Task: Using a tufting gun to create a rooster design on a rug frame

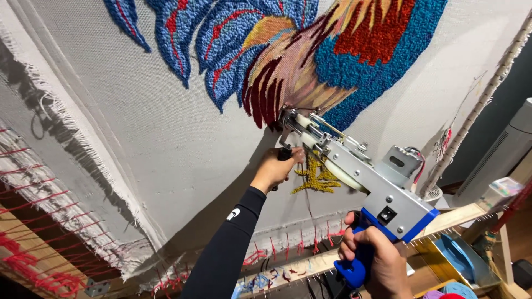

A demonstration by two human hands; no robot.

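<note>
A silver and blue tufting gun (354,171) is pressed nose-first against a stretched white backing cloth (138,111). My right hand (374,260) grips its blue rear handle. My left hand (275,168), in a black sleeve, is closed round the black front handle just below the nose. The needle end touches the dark red edge of a tufted pattern (310,50) in blue, red, tan and maroon yarn. A small mustard-yellow tufted patch (317,176) lies under the gun.
The cloth hangs on a wooden frame (460,216) with nail strips; its frayed edge (83,166) runs down the left. Red yarn ends dangle along the lower bar. A blue object (455,254) lies in a box at lower right. A grey tower appliance (507,149) stands at right.
</note>
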